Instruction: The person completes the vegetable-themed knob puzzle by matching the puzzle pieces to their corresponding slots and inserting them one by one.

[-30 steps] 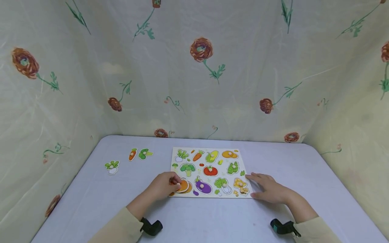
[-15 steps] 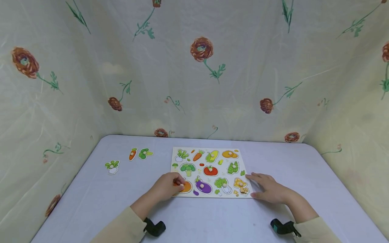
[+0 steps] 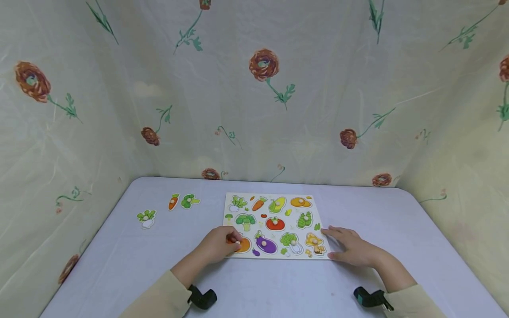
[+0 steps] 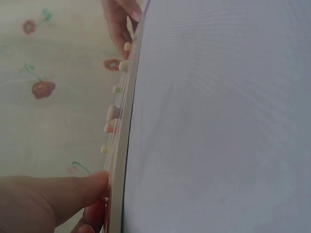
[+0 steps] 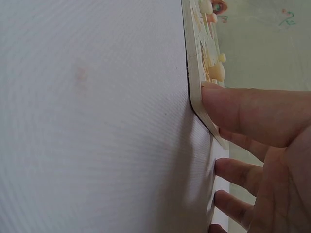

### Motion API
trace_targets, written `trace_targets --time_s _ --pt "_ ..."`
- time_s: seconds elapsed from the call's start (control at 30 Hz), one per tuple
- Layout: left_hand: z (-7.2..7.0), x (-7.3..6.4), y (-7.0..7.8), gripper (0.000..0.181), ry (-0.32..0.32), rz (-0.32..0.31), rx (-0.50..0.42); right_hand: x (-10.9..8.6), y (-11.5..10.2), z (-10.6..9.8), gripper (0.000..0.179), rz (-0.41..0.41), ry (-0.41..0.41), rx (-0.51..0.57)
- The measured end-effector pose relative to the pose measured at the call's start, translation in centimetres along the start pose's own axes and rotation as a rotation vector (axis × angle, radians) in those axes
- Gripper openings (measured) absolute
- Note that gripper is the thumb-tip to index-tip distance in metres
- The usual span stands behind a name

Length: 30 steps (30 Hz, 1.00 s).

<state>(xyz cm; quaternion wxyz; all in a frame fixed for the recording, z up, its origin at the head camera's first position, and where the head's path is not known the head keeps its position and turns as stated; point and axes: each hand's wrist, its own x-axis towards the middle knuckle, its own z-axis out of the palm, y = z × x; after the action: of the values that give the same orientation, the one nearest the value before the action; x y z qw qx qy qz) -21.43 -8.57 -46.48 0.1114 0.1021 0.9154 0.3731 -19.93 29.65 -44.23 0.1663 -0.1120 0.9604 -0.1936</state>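
Note:
A white vegetable knob-puzzle board [image 3: 294, 225] lies on the table. My left hand [image 3: 218, 244] is at its lower left corner, thumb and fingers pinching the small knob of an orange, round pumpkin-like puzzle piece [image 3: 245, 245]. The hand hides the piece's left side; its right side lines up with the printed shape. In the left wrist view, my left thumb [image 4: 90, 189] is bent low over the board's face. My right hand [image 3: 355, 248] rests at the lower right edge with fingers spread. Its thumb [image 5: 243, 111] touches the board's corner in the right wrist view.
Left of the board lie three loose pieces: a white radish [image 3: 147, 219], a carrot [image 3: 173, 202] and a broccoli [image 3: 190, 201]. Knobbed pieces such as the eggplant [image 3: 267, 244] and tomato [image 3: 275, 224] sit in the board. Flowered curtains [image 3: 254, 145] surround the table.
My left hand has shifted slightly right with the pumpkin-like piece, which now lines up with its printed shape. In the last half second it has stayed still. My right hand has not moved.

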Motion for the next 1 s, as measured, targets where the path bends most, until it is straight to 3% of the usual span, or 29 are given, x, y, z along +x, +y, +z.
trace_targets --time_s 0.5,0.7,1.0 --pt "-0.6 0.0 0.1 0.005 -0.002 -0.003 -0.017 0.1 0.2 0.0 0.075 -0.020 0.003 -0.004" --pt "-1.7 0.1 0.0 0.007 0.019 -0.020 -0.056 0.1 0.3 0.1 0.075 -0.019 0.004 -0.002" --pt "-4.1 0.7 -0.1 0.007 0.110 -0.033 0.012 0.1 0.2 0.1 0.075 -0.013 0.005 0.004"
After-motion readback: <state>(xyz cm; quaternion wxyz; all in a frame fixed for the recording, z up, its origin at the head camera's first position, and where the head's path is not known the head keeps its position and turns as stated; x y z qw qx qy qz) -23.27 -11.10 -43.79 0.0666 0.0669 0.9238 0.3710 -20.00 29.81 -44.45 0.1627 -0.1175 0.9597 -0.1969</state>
